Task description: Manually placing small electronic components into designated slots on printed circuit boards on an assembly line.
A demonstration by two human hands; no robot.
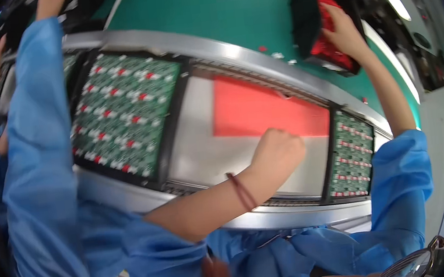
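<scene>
My left hand, with a dark red band at the wrist, hovers over the lower edge of a flat red sheet. Its fingers are curled closed, and anything they hold is hidden. The sheet lies on a pale grey surface between two framed board panels. Up at the right, my right hand reaches into a black bin filled with small red parts. Thumb and fingers are spread apart there, with the fingertips touching the parts.
Green circuit board panels with red and white components stand in black frames on the left and right, between metal rails. Loose pieces lie on the green mat. A co-worker's blue sleeve stretches up the left side.
</scene>
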